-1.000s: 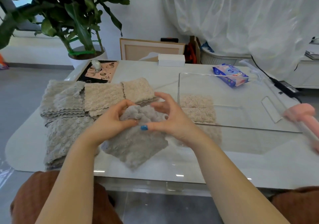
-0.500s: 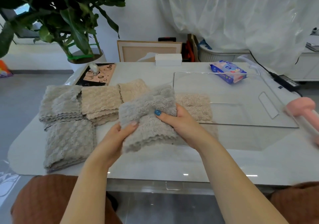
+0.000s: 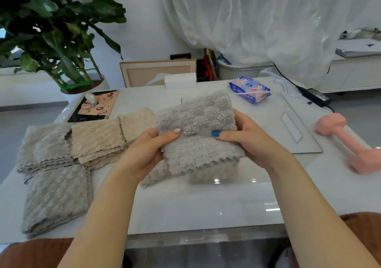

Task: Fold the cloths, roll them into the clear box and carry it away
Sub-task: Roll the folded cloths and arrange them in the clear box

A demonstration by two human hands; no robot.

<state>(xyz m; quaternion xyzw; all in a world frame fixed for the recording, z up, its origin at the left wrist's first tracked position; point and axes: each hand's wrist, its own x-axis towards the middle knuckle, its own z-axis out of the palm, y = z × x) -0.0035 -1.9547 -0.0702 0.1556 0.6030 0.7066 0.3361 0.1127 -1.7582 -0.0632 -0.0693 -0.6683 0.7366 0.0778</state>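
- Cloth (image 3: pixel 198 135): grey, folded, held up off the table (image 3: pixel 195 206) between your two hands.
- Your left hand (image 3: pixel 144 152) grips its left edge, thumb on top and fingers curled underneath.
- Your right hand (image 3: pixel 251 142) clamps the right edge the same way, so the cloth spans the gap between both grips.
- The cloth hides the left part of the box (image 3: pixel 309 152), which stands on the table.
- To the left lie folded cloths: a beige stack (image 3: pixel 97 139) and a grey stack (image 3: pixel 55 195) nearer you.
- A dumbbell (image 3: pixel 350 142) lies right of the box; wipes (image 3: pixel 250 89) sit at its far side.
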